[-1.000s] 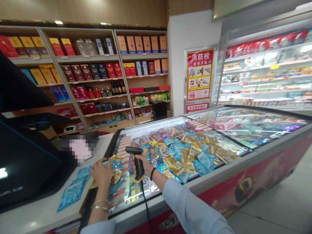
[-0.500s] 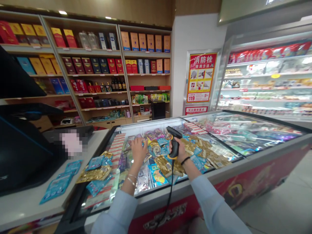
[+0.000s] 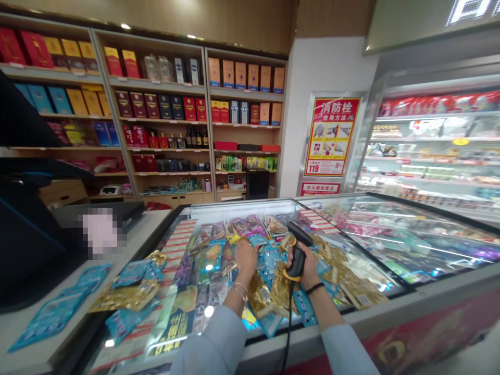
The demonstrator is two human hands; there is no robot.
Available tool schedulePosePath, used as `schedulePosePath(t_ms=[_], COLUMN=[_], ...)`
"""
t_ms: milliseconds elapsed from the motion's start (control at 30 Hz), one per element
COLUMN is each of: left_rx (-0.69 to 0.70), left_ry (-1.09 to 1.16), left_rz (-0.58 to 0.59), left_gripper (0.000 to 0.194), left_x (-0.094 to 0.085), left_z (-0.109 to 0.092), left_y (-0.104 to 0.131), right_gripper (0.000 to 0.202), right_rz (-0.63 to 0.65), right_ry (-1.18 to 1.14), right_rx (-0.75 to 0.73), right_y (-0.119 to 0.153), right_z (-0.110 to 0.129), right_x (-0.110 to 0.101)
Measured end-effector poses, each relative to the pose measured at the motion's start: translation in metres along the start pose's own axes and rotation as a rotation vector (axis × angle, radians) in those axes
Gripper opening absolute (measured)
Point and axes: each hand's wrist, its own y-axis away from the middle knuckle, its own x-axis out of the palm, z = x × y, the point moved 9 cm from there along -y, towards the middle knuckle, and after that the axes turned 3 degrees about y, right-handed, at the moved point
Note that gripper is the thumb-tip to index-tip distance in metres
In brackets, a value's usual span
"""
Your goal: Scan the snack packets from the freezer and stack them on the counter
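A black-and-yellow handheld barcode scanner [image 3: 297,256] is gripped in my right hand [image 3: 311,265], its cord hanging down over the freezer edge. My left hand [image 3: 247,258] reaches low to the heap, thumb apart from the fingers; the fingertips are partly hidden, and whether they touch a packet I cannot tell. Around both hands lie gold foil snack packets [image 3: 282,286] and blue snack packets [image 3: 271,256], heaped on the glass top of a chest freezer [image 3: 183,278]. Other packaged goods show beneath the glass.
More gold packets [image 3: 127,296] and blue packets [image 3: 58,310] lie at the left, across the freezer edge and the white counter [image 3: 156,229]. A dark checkout machine [image 3: 31,234] stands there. Behind are shelves of boxes [image 3: 187,120] and a lit display cooler [image 3: 441,140].
My left hand has moved right and down to the heap, closer to the scanner. My right hand still holds the scanner, now further right and lower in view. The camera view has shifted.
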Motion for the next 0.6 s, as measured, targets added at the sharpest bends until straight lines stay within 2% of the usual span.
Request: schedulePosePath(t_ms=[100, 233, 400, 500, 600], left_rx=[-0.029, -0.063, 0.005, -0.01, -0.041], left_ry=[-0.099, -0.123, -0.163, -0.113, -0.076], left_rz=[-0.05, -0.064, 0.007, 0.083, 0.091], left_gripper=[0.048, 0.06, 0.045, 0.037, 0.04], left_x=[-0.001, -0.001, 0.002, 0.007, 0.008], left_z=[-0.001, -0.001, -0.007, -0.003, 0.0], left_y=[-0.002, -0.005, -0.013, -0.015, -0.014], right_gripper=[0.036, 0.036, 0.034, 0.034, 0.033], right_rz=[0.002, 0.003, -0.003, -0.003, 0.013], right_ry=[-0.009, -0.001, 0.019, 0.045, 0.07], right_rx=[-0.009, -0.007, 0.006, 0.007, 0.0], right_y=[0.001, 0.002, 0.001, 0.001, 0.001], right_z=[0.002, 0.002, -0.002, -0.003, -0.003], right_x=[0.001, 0.001, -0.001, -0.003, -0.002])
